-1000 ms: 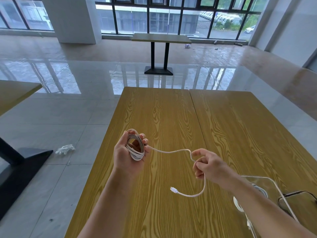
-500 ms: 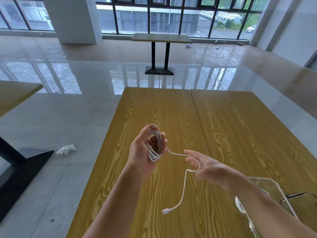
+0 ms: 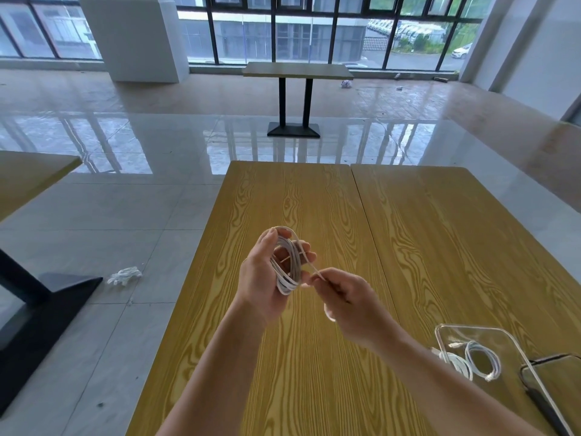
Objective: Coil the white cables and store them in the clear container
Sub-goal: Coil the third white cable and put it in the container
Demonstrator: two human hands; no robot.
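While left hand grips coil, right hand pinching tail

Seeing white cable wound in oval coil of several loops, standing upright, held above wooden table. Loose tail running off coil's right side, pulled short. Seeing clear container sitting on table's near right corner, lidless, holding two coiled white cables lying flat inside, side by side.
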